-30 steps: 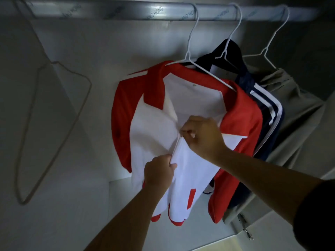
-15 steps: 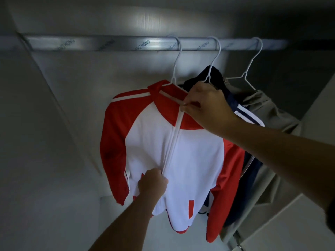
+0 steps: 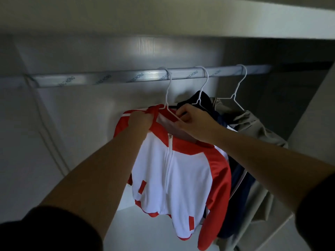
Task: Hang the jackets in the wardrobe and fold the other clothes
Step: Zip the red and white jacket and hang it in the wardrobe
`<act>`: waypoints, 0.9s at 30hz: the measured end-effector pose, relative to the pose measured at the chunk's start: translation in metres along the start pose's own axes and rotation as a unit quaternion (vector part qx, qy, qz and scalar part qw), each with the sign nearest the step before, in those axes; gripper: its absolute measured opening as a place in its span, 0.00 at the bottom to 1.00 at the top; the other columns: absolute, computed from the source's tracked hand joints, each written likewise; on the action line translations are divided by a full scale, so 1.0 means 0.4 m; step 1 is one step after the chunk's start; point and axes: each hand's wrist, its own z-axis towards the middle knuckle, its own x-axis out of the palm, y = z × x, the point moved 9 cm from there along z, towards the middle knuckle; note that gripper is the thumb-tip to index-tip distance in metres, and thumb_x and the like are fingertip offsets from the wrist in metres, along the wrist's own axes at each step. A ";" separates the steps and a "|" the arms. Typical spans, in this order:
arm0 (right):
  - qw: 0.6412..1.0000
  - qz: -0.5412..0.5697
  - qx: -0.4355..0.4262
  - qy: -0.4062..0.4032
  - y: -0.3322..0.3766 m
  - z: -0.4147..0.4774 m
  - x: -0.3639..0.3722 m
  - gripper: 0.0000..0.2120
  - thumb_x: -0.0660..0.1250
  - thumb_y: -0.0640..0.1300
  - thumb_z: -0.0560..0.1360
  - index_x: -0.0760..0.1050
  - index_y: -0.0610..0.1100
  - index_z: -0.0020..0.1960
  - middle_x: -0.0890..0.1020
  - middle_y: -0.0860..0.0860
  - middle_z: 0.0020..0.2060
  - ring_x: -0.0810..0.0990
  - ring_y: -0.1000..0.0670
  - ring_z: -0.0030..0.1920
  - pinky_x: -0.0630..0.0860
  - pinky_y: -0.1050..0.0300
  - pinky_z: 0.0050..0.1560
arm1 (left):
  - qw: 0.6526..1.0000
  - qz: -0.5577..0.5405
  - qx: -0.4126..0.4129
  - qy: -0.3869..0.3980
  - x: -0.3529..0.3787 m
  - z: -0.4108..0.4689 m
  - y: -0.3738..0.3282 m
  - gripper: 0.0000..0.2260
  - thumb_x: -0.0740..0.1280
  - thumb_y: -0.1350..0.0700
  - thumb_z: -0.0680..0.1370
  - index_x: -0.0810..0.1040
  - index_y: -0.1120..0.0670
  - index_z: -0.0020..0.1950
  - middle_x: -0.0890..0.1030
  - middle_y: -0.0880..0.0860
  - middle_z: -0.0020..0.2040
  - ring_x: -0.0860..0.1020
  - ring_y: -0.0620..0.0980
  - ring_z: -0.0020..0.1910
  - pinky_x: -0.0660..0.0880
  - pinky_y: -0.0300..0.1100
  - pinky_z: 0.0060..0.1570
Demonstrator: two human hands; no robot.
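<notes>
On the silver metal wardrobe rail [image 3: 108, 78], hung from a white wire hanger [image 3: 169, 98], is the red-and-white zip-front jacket [image 3: 181, 178], zipped up almost to the collar, front facing me. My left hand [image 3: 140, 121] is clamped on the red collar [image 3: 154, 113] at the jacket's left shoulder, fingers bunched round the cloth. My right hand [image 3: 194, 122] is at the other side of the collar, fingertips pinched on the hanger's wire arm and the collar edge beside it; grip closed there. Both forearms reach up from dark sleeves at the bottom corners. Just right of this jacket, touching it, hangs a navy jacket with white stripes [image 3: 235, 187] on a second white wire hanger [image 3: 202, 87]. Further right, pressed against the navy one, a khaki-beige jacket [image 3: 261, 142] hangs on a third white wire hanger [image 3: 237, 91]. All three hooks sit on the same rail, close together toward its right end. Grey wardrobe walls [image 3: 72, 124] behind, pale wardrobe floor [image 3: 145, 232] under the hems.
</notes>
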 end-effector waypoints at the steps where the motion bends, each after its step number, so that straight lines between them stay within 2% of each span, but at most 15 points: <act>1: 1.000 -0.024 0.018 0.007 0.001 0.020 0.008 0.09 0.68 0.44 0.75 0.76 0.47 0.56 0.79 0.54 0.40 0.77 0.55 0.42 0.70 0.62 0.43 | 1.000 0.003 0.024 -0.009 -0.002 0.006 -0.005 0.15 0.65 0.55 0.79 0.77 0.63 0.61 0.79 0.63 0.59 0.78 0.61 0.58 0.76 0.53 0.58; 4: 0.978 -0.207 0.006 0.026 0.035 0.063 0.027 0.11 0.62 0.41 0.77 0.80 0.49 0.55 0.81 0.49 0.48 0.79 0.46 0.50 0.75 0.54 0.46 | 0.987 0.072 0.113 -0.092 -0.054 0.011 -0.053 0.12 0.63 0.57 0.78 0.79 0.63 0.55 0.81 0.64 0.52 0.79 0.62 0.53 0.76 0.52 0.56; 6: 0.967 -0.255 -0.001 0.020 0.049 0.067 0.022 0.12 0.62 0.41 0.75 0.82 0.52 0.52 0.82 0.48 0.48 0.80 0.44 0.50 0.75 0.54 0.45 | 0.973 0.097 0.130 -0.163 -0.117 0.026 -0.075 0.12 0.62 0.59 0.78 0.79 0.64 0.56 0.80 0.63 0.54 0.78 0.62 0.55 0.73 0.48 0.57; 8: 0.952 -0.303 -0.029 0.010 0.065 0.064 0.014 0.12 0.63 0.42 0.74 0.82 0.51 0.50 0.83 0.49 0.47 0.80 0.44 0.50 0.73 0.52 0.50 | 0.963 0.122 0.121 -0.207 -0.172 0.051 -0.081 0.12 0.61 0.62 0.77 0.77 0.63 0.59 0.79 0.63 0.57 0.76 0.61 0.58 0.71 0.46 0.57; 11: 0.936 -0.349 -0.028 0.017 0.064 0.071 0.005 0.11 0.61 0.42 0.74 0.82 0.50 0.49 0.82 0.52 0.45 0.78 0.47 0.50 0.64 0.47 0.59 | 0.975 0.150 0.075 -0.144 -0.146 0.079 -0.042 0.13 0.60 0.65 0.77 0.76 0.61 0.60 0.78 0.62 0.56 0.78 0.62 0.55 0.77 0.50 0.54; 13: 0.935 -0.355 -0.019 0.004 0.051 0.080 -0.008 0.11 0.61 0.43 0.75 0.82 0.49 0.47 0.81 0.53 0.43 0.77 0.48 0.48 0.62 0.47 0.58 | 0.996 0.060 0.020 -0.069 -0.097 0.097 -0.011 0.15 0.59 0.64 0.78 0.74 0.62 0.64 0.77 0.62 0.59 0.78 0.60 0.56 0.79 0.53 0.52; 15: 0.954 -0.301 -0.008 0.013 0.037 0.080 -0.012 0.10 0.63 0.43 0.76 0.82 0.46 0.43 0.80 0.51 0.40 0.76 0.48 0.46 0.68 0.51 0.53 | 0.999 -0.032 -0.008 -0.032 -0.070 0.107 -0.012 0.16 0.60 0.59 0.80 0.73 0.63 0.66 0.77 0.62 0.61 0.77 0.54 0.52 0.78 0.50 0.52; 17: 0.974 -0.223 -0.001 0.032 0.032 0.077 -0.009 0.10 0.64 0.41 0.76 0.82 0.43 0.42 0.81 0.47 0.40 0.78 0.47 0.43 0.75 0.53 0.46 | 0.999 -0.032 0.017 -0.008 -0.056 0.112 -0.033 0.16 0.63 0.55 0.79 0.76 0.64 0.62 0.79 0.61 0.54 0.78 0.54 0.51 0.77 0.49 0.55; 19: 0.982 -0.180 0.023 0.053 0.024 0.080 -0.004 0.10 0.64 0.42 0.77 0.83 0.41 0.46 0.82 0.46 0.43 0.79 0.48 0.44 0.77 0.54 0.45 | 0.999 -0.008 0.048 -0.009 -0.053 0.113 -0.048 0.15 0.69 0.55 0.76 0.79 0.63 0.58 0.80 0.62 0.53 0.79 0.58 0.55 0.76 0.52 0.59; 21: 0.987 -0.106 0.094 0.069 -0.006 0.083 -0.003 0.09 0.63 0.45 0.78 0.80 0.42 0.49 0.81 0.47 0.42 0.78 0.49 0.40 0.77 0.58 0.36 | 0.998 0.003 0.060 -0.008 -0.057 0.123 -0.057 0.13 0.71 0.59 0.75 0.79 0.63 0.58 0.79 0.64 0.57 0.78 0.60 0.56 0.75 0.53 0.59; 22: 0.985 -0.031 0.158 0.070 -0.033 0.077 -0.003 0.09 0.62 0.46 0.79 0.78 0.43 0.48 0.78 0.48 0.39 0.76 0.50 0.37 0.75 0.60 0.30 | 0.998 0.010 0.054 0.005 -0.058 0.128 -0.059 0.13 0.71 0.61 0.75 0.79 0.62 0.58 0.79 0.64 0.58 0.78 0.60 0.56 0.76 0.52 0.58; 23: 0.967 0.057 0.238 0.074 -0.066 0.063 0.002 0.09 0.61 0.48 0.80 0.75 0.44 0.47 0.76 0.48 0.37 0.75 0.50 0.34 0.74 0.60 0.27 | 0.998 0.021 0.044 0.029 -0.054 0.130 -0.060 0.13 0.70 0.62 0.75 0.79 0.61 0.59 0.79 0.63 0.59 0.78 0.60 0.56 0.76 0.52 0.56; 25: 0.902 0.189 0.366 0.127 -0.108 0.015 0.032 0.12 0.57 0.50 0.81 0.72 0.44 0.44 0.75 0.48 0.35 0.74 0.50 0.31 0.73 0.58 0.31 | 0.996 0.045 0.009 0.080 -0.045 0.128 -0.056 0.13 0.69 0.62 0.76 0.77 0.61 0.61 0.78 0.62 0.60 0.77 0.60 0.59 0.75 0.53 0.58; 27: 0.847 0.262 0.417 0.200 -0.117 -0.024 0.074 0.14 0.57 0.49 0.81 0.73 0.42 0.42 0.78 0.47 0.31 0.76 0.50 0.30 0.74 0.55 0.35 | 0.990 0.073 -0.006 0.120 -0.038 0.114 -0.060 0.13 0.69 0.60 0.76 0.78 0.62 0.59 0.78 0.62 0.57 0.77 0.58 0.57 0.75 0.54 0.59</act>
